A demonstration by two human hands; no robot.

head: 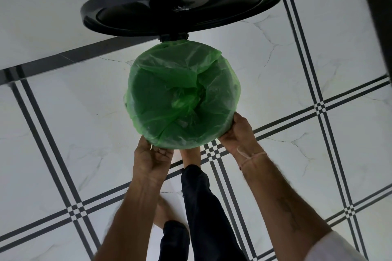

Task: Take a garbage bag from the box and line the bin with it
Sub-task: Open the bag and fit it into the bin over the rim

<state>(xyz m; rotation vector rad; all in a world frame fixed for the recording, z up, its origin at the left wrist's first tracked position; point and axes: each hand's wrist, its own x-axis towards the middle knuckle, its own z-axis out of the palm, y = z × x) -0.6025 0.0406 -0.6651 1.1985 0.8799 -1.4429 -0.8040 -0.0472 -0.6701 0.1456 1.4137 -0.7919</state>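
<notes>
A green garbage bag [182,95] lines the round bin seen from straight above; its mouth is folded over the rim all around and the bin itself is hidden under the plastic. The black lid [180,6] stands open behind the bin. My left hand [151,155] pinches the bag's edge at the near left of the rim. At the near right of the rim, my right hand [238,133] presses the bag's edge against the bin. No box is in view.
The floor [63,112] is white marble tile with dark stripe lines. My own foot [191,155] rests at the bin's base, with a dark trouser leg behind it. A dark vertical post [377,17] stands at the far right.
</notes>
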